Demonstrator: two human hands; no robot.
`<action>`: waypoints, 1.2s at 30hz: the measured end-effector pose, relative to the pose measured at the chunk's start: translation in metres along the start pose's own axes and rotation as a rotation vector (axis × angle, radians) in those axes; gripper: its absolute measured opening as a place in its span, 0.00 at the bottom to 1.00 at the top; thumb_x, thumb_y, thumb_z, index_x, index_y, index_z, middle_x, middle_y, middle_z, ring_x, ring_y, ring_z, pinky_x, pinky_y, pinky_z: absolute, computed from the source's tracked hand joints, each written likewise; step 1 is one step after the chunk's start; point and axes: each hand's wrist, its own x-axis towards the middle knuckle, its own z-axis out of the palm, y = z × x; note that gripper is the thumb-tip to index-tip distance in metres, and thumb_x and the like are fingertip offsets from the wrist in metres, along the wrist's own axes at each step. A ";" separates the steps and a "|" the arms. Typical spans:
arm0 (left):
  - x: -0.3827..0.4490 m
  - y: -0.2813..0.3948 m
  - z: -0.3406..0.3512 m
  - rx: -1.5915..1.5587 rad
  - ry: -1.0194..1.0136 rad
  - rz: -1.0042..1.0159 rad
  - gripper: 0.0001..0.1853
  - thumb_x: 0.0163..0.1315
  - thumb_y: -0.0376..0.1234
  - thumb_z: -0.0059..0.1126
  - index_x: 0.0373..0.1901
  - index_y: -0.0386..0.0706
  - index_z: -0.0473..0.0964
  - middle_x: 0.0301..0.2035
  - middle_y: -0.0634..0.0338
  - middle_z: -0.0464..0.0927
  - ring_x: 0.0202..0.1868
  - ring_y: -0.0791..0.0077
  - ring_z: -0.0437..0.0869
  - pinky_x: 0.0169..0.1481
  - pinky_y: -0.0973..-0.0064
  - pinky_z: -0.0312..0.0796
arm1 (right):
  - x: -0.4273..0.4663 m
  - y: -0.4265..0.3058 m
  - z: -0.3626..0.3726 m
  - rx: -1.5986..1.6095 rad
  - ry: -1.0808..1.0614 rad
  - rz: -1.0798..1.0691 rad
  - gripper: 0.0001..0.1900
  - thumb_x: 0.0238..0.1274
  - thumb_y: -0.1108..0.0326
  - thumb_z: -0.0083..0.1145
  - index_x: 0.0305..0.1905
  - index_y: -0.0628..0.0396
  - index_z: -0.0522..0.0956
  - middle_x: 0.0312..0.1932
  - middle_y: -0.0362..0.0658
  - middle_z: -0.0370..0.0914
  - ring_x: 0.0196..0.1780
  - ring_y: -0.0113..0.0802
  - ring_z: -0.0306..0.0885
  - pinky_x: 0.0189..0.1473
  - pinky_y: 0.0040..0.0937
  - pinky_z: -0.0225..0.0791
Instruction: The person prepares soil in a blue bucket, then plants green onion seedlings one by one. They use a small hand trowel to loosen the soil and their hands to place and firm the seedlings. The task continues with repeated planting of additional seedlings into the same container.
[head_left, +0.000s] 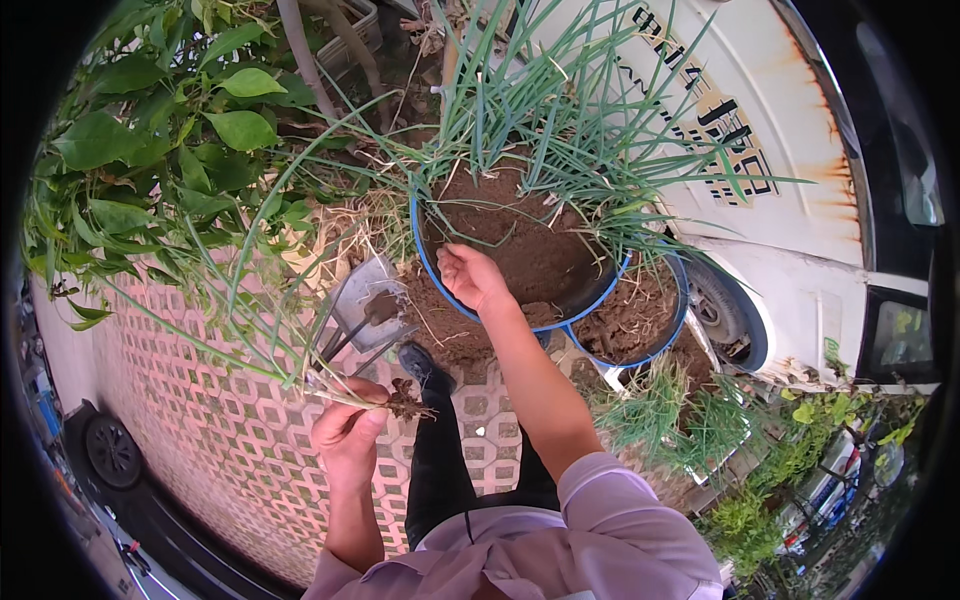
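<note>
Between thumb and fingers, my left hand (349, 431) pinches a scallion plant (334, 390) by its pale base. Its soil-clotted roots (411, 401) stick out to the right, and long green leaves fan up and left. My right hand (466, 276) is over the near left part of a large blue-rimmed pot (551, 325), its fingers curled. Whether the fingers hold anything is hidden. Brown soil (517, 225) fills the pot's near part. A dense clump of scallions (540, 127) leans across its far side.
A dustpan and hand tools (367, 315) lie left of the pot. Right of it sits a smaller blue-rimmed pot (626, 315) of soil, with pulled greens (667, 409) below. A rusted white vehicle (780, 247) stands at the right, a leafy bush (172, 142) at upper left. Paving blocks (247, 420) cover the ground.
</note>
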 end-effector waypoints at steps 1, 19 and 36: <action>0.005 -0.001 0.009 -0.027 -0.013 -0.040 0.09 0.55 0.22 0.64 0.38 0.32 0.79 0.39 0.52 0.78 0.39 0.69 0.78 0.46 0.73 0.71 | 0.010 -0.002 0.000 0.107 0.039 -0.024 0.04 0.63 0.71 0.54 0.39 0.58 0.75 0.33 0.46 0.77 0.33 0.35 0.75 0.34 0.28 0.72; 0.115 -0.136 0.094 0.191 -0.187 -0.233 0.05 0.62 0.25 0.56 0.38 0.34 0.77 0.29 0.62 0.81 0.32 0.82 0.82 0.39 0.83 0.73 | -0.048 -0.095 0.149 -2.105 -0.414 -1.011 0.19 0.63 0.72 0.46 0.59 0.61 0.69 0.54 0.56 0.73 0.59 0.51 0.71 0.59 0.41 0.65; 0.241 -0.340 0.093 0.868 -0.031 -0.179 0.08 0.54 0.33 0.58 0.29 0.38 0.80 0.28 0.43 0.80 0.35 0.46 0.82 0.39 0.60 0.75 | 0.052 -0.086 -0.056 -1.271 0.155 -0.382 0.15 0.60 0.72 0.50 0.50 0.65 0.77 0.38 0.51 0.80 0.40 0.40 0.80 0.43 0.34 0.73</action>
